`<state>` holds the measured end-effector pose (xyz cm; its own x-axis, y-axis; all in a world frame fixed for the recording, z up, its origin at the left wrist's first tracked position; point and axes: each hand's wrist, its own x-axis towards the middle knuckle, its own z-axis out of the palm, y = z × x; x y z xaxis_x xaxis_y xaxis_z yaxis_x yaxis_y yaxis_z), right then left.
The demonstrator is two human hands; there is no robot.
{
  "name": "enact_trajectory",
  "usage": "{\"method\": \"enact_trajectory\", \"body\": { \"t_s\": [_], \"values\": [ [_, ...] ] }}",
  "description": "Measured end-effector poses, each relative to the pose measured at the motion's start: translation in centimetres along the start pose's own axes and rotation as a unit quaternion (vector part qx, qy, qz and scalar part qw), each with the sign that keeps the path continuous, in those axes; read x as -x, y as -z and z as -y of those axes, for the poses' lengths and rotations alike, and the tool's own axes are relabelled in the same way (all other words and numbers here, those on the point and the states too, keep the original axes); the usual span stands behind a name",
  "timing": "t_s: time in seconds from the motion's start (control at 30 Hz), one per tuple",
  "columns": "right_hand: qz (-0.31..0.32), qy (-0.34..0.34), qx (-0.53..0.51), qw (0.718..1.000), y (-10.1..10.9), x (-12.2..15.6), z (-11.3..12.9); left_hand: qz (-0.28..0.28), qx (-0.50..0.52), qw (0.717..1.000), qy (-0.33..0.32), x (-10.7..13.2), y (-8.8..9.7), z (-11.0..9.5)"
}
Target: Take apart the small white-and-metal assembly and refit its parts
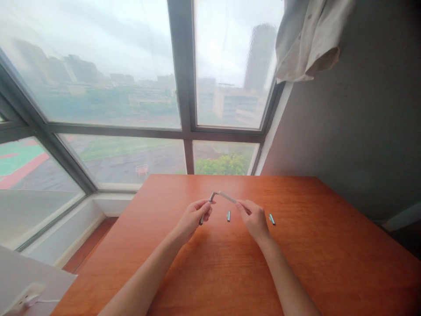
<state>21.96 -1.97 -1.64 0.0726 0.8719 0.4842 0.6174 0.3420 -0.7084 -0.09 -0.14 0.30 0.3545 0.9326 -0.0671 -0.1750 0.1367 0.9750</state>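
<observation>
While the left hand [195, 216] clamps its fingers on a handle [212, 198] and the right hand [254, 219] on a pale stick [227, 197], two strips [228, 216] lie near; the surface [329, 263] spreads widely to its right edge [365, 219].

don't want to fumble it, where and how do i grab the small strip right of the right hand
Probably pinch the small strip at its middle, across the long sides, coming down from above. It is slim and lies on the table, its length running mostly front to back, so closing from left and right spans its narrow width. Its edges are too small to judge.
</observation>
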Motion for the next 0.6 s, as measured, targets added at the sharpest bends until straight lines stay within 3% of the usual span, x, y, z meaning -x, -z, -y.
{"method": "enact_trajectory", "body": {
  "t_s": [0.33, 0.6],
  "values": [
    [0.004, -0.004, -0.069, 0.998, 0.2, 0.0, 1.0, 0.012, -0.016, 1.000, 0.003, 0.0, 0.0, 0.2],
    [0.002, 0.004, -0.040, 0.999, 0.1, -0.1, 0.8, 0.009, -0.022, 1.000, 0.010, 0.0, -0.1, 0.2]
  ]
}}
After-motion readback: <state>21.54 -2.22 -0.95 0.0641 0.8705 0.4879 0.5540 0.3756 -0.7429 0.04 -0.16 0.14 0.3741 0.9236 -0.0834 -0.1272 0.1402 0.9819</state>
